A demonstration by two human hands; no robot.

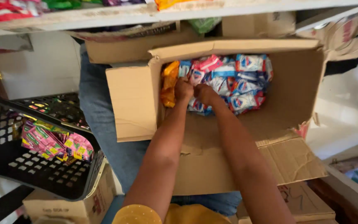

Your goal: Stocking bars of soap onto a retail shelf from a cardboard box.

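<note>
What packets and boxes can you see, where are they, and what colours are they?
Open brown cardboard box: centre, on the person's lap.
Small blue, white and red sachets: heaped in that box, under both hands.
Orange packets: box's left corner.
Pink and green sachets: inside black plastic basket, left.
Red and green packets: top shelf.

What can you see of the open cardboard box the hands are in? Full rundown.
The cardboard box is plain brown corrugated card, open on top with its flaps folded outward; the near right flap is creased and torn at the edge. It rests on the person's lap, on blue jeans, below a white shelf. Its far end holds a heap of small blue, pink and orange sachets; the near floor is bare. The left hand and right hand reach in, fists closed on the sachets.
</note>
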